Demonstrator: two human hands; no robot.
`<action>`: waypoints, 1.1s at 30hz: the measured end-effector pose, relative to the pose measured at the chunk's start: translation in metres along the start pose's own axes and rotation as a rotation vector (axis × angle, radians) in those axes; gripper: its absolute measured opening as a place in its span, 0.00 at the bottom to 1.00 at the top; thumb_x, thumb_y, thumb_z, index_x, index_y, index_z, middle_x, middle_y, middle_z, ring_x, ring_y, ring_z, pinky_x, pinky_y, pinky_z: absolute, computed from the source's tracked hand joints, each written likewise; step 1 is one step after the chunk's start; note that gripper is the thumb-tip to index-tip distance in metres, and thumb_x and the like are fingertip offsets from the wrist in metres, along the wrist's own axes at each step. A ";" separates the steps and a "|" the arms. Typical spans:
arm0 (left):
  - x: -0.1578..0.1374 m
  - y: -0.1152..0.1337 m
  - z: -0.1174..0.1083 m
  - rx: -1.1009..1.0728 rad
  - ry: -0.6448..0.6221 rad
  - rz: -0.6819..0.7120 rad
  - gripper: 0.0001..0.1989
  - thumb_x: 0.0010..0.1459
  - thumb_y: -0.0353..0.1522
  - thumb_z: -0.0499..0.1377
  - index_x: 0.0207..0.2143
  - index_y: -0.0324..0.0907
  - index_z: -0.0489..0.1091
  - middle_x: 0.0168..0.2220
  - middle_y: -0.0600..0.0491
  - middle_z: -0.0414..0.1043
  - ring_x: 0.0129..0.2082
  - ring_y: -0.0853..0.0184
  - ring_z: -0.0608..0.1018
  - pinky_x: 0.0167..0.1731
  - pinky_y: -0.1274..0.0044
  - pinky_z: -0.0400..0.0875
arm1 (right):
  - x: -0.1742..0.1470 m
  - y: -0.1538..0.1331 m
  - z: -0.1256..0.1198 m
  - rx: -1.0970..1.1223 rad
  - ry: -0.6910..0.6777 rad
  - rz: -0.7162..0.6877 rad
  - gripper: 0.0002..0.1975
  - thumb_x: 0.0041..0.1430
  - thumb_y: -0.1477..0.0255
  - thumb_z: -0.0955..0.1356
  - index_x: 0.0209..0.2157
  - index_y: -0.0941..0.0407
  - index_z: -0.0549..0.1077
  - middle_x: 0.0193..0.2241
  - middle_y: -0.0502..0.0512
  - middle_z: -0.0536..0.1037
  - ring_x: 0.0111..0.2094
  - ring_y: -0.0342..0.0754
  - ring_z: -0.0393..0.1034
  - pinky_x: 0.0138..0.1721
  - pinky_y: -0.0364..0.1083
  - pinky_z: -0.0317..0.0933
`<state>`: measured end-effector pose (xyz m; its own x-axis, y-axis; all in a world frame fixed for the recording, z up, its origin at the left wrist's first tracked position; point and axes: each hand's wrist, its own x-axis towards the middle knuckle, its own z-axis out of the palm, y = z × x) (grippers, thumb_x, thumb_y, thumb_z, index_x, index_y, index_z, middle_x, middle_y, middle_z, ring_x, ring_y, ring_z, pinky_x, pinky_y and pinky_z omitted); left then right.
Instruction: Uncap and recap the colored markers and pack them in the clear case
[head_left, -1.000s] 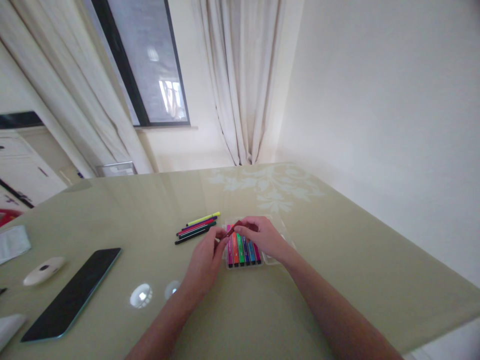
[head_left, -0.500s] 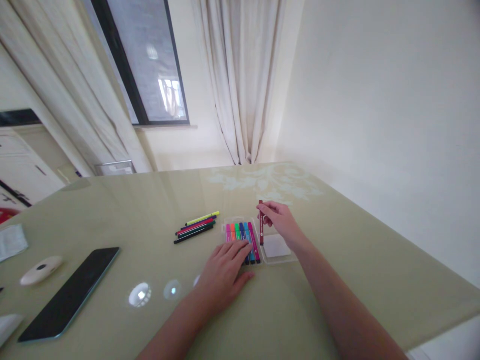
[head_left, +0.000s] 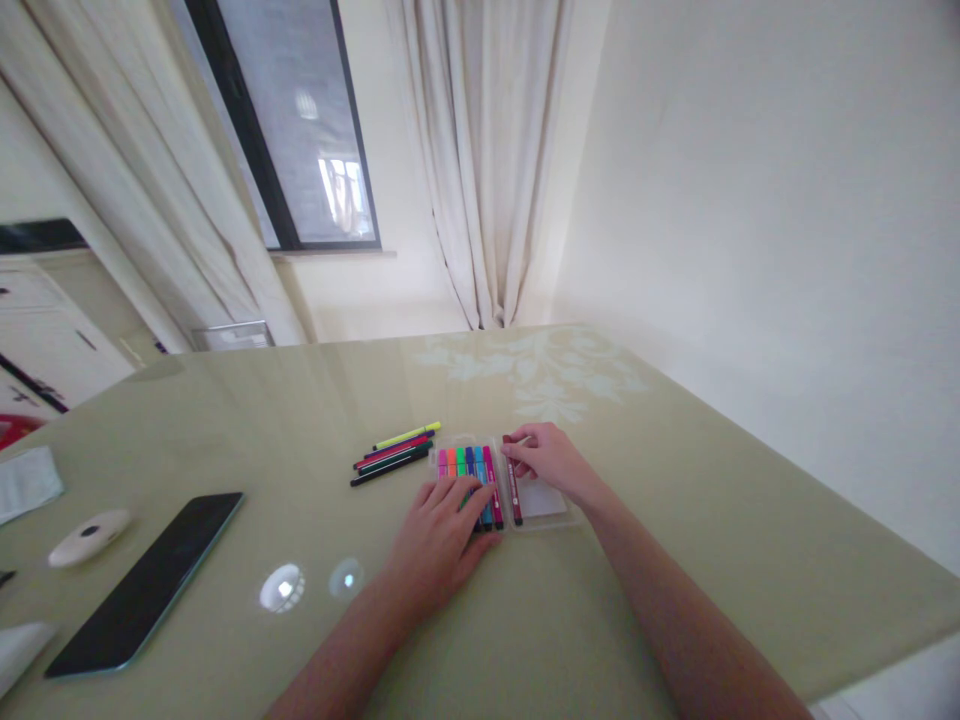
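Note:
An open clear plastic pen case (head_left: pixel 559 523) lies on the table. Its left half holds a row of coloured felt-tip pens (head_left: pixel 461 458), and a white card (head_left: pixel 541 498) shows in its right half. My left hand (head_left: pixel 442 520) rests over the row with fingers stretched out, hiding the lower part of several pens. Pinched in my right hand (head_left: pixel 547 458) is a dark red felt-tip pen (head_left: pixel 514 490), held by its upper end over the left edge of the right half. I cannot tell whether the pen touches the case.
Several loose felt-tip pens (head_left: pixel 394 455) lie left of the case. Farther left are a black tablet-like slab (head_left: pixel 146 585), a white oval object (head_left: pixel 90 538) and a pale folded cloth or tissue (head_left: pixel 30 485). A wall (head_left: pixel 787 250) runs along the table's right side.
My right hand has lowered the dark red pen towards the case's right half and moved slightly left. The case and my left hand have shifted a little left.

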<state>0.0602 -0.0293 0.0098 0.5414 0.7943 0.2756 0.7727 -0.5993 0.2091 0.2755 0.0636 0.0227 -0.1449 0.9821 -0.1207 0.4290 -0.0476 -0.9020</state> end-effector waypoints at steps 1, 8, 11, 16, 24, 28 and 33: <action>0.000 0.001 0.001 -0.008 -0.003 0.026 0.23 0.68 0.38 0.58 0.64 0.50 0.64 0.60 0.48 0.70 0.59 0.56 0.70 0.58 0.61 0.64 | 0.000 -0.001 0.001 -0.011 0.017 0.000 0.06 0.60 0.70 0.73 0.37 0.59 0.78 0.24 0.53 0.82 0.24 0.44 0.76 0.23 0.39 0.66; -0.001 0.004 0.009 0.016 -0.033 0.121 0.22 0.70 0.30 0.54 0.64 0.57 0.65 0.63 0.51 0.68 0.60 0.58 0.69 0.60 0.61 0.62 | -0.002 -0.003 0.009 -0.105 0.090 -0.015 0.03 0.59 0.73 0.73 0.35 0.57 0.77 0.23 0.52 0.81 0.24 0.46 0.77 0.24 0.41 0.68; -0.002 0.004 0.008 0.022 -0.047 0.105 0.22 0.70 0.32 0.55 0.64 0.57 0.65 0.63 0.52 0.68 0.60 0.57 0.68 0.60 0.60 0.62 | -0.003 -0.002 0.011 -0.161 0.108 -0.020 0.02 0.58 0.77 0.72 0.33 0.57 0.76 0.23 0.51 0.80 0.22 0.44 0.76 0.26 0.41 0.67; -0.002 0.008 0.007 0.019 -0.063 0.070 0.22 0.69 0.35 0.56 0.64 0.57 0.64 0.64 0.52 0.66 0.61 0.55 0.67 0.60 0.57 0.61 | -0.004 -0.006 0.011 -0.328 0.124 -0.052 0.04 0.57 0.76 0.72 0.29 0.57 0.75 0.25 0.51 0.80 0.26 0.44 0.74 0.29 0.42 0.64; 0.002 0.011 0.001 -0.078 -0.022 0.057 0.18 0.71 0.39 0.54 0.61 0.53 0.67 0.61 0.52 0.70 0.59 0.57 0.70 0.61 0.60 0.63 | -0.002 -0.003 0.009 -0.434 0.141 -0.154 0.03 0.56 0.77 0.73 0.28 0.57 0.77 0.28 0.52 0.80 0.31 0.44 0.72 0.36 0.43 0.61; 0.005 -0.017 -0.009 -0.090 0.169 -0.201 0.15 0.73 0.34 0.48 0.53 0.45 0.73 0.53 0.49 0.74 0.53 0.61 0.74 0.55 0.67 0.68 | -0.003 -0.004 0.007 -0.417 0.154 -0.149 0.03 0.57 0.75 0.72 0.29 0.57 0.78 0.29 0.53 0.81 0.32 0.45 0.73 0.35 0.43 0.60; -0.001 -0.058 -0.023 0.250 0.200 -0.611 0.12 0.69 0.31 0.52 0.51 0.42 0.72 0.48 0.46 0.75 0.50 0.54 0.74 0.49 0.64 0.69 | -0.005 -0.010 0.005 -0.398 0.217 -0.174 0.04 0.58 0.75 0.71 0.29 0.57 0.78 0.30 0.53 0.82 0.31 0.45 0.73 0.35 0.43 0.60</action>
<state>0.0077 0.0025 0.0188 -0.0686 0.9344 0.3496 0.9861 0.0103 0.1660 0.2675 0.0584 0.0307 -0.0735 0.9866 0.1456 0.7288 0.1528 -0.6674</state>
